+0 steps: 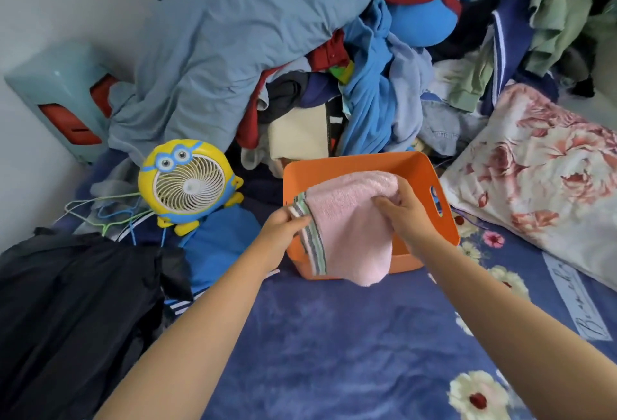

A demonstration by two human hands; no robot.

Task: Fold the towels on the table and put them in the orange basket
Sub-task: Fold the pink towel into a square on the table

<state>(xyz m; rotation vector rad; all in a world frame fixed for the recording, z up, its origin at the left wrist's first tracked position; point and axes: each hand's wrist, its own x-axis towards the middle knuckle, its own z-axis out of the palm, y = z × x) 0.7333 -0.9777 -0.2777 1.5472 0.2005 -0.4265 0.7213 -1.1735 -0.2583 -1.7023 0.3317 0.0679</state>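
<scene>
The pink towel point(347, 219) hung over the orange basket point(444, 219), its length running toward the person. The left hand point(283, 225) pinched the striped edge; the right hand point(400, 209) seemed clamped on the far fold, slightly nearer the basket's middle.

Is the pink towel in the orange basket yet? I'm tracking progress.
Not yet: the pink towel hangs folded over the orange basket, gripped by left hand and right hand.

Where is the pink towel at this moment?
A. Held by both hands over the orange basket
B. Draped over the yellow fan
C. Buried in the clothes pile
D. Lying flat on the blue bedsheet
A: the left hand pinches the striped edge and the right hand grips the pink towel above the orange basket.
</scene>
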